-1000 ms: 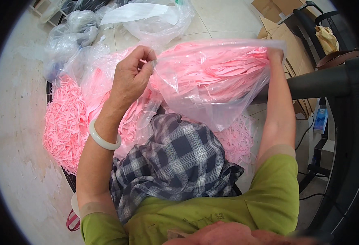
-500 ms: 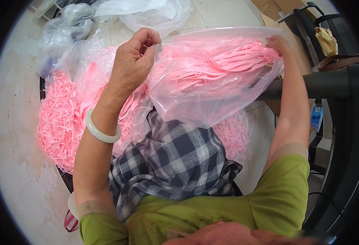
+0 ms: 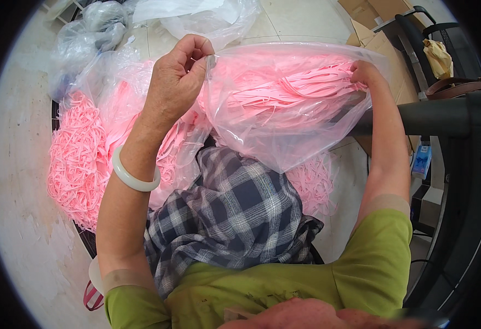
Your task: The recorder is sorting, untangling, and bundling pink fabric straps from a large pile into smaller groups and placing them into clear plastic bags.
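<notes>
A clear plastic bag [image 3: 284,151] is stretched out in front of me with a long bundle of pink strips [image 3: 284,90] lying lengthwise in it. My left hand [image 3: 183,68] is closed in a pinch on the bag's left edge. At the bundle's right end, my right hand [image 3: 365,74] curls its fingers around the strip ends. Its fingertips are partly hidden, and I cannot tell how much film lies between them and the strips. A checked cloth [image 3: 240,208] covers my lap below the bag.
A tangled heap of pink strips [image 3: 76,170] lies at the left beside more bagged strips [image 3: 120,115]. Loose strips [image 3: 313,183] sit on the floor below the bag. A dark thick bar [image 3: 432,118] juts in from the right, near cardboard [image 3: 385,60]. Crumpled plastic [image 3: 207,22] lies at the back.
My right hand has moved slightly left and down, onto the strip ends, and the bag's right side has slackened a little. My left hand keeps its pinch almost in place.
</notes>
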Tool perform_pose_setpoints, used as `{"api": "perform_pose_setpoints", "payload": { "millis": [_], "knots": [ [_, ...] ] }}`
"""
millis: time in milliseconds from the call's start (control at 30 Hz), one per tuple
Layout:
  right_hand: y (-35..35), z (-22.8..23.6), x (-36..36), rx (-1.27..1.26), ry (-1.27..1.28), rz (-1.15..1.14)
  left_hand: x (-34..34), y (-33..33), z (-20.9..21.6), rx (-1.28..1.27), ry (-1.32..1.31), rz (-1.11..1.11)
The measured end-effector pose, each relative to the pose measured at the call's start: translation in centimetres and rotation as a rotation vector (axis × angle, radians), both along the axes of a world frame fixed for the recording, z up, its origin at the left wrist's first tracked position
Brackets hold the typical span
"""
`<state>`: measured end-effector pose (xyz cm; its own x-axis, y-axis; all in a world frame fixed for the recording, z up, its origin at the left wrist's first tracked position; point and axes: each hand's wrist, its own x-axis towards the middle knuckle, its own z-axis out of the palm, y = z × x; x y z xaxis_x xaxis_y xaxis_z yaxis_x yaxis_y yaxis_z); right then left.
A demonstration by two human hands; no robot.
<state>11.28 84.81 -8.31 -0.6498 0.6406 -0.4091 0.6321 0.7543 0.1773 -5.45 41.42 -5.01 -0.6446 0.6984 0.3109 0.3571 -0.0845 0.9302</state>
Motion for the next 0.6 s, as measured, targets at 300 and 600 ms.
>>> {"api": "perform_pose_setpoints", "payload": {
  "millis": [300,600],
  "knots": [
    [0.7,-1.4,1.2,0.263,-0.005,-0.092,-0.7,-0.6,0.2,0.026,-0.069,-0.005],
    [-7.5,2.2,0.5,-0.114,0.237,0.293,-0.3,-1.5,1.1,-0.062,-0.052,0.088]
  ]
}}
